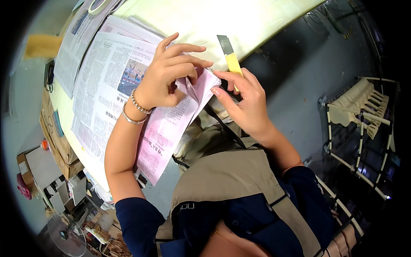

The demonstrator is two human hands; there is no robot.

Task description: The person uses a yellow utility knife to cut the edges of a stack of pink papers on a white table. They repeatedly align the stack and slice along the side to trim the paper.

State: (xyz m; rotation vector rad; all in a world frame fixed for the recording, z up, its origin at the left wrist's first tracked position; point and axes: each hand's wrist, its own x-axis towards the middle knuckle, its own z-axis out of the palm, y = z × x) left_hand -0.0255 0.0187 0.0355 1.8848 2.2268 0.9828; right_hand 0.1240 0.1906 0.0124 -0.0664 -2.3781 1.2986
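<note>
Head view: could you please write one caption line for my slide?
Left hand pinches folded pink newspaper sheets on a table; right hand holds a yellow utility knife.

Just one head cam, fisheye, looking steeply down, super close above the newspaper-covered table (274,17) edge.

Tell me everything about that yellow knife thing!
The yellow-handled utility knife with a grey metal blade looks like plastic with a slanted blade pushed out. It points up and away over the pale tabletop. The right hand pinches its lower handle, beside folded pink newspaper pages.
</note>
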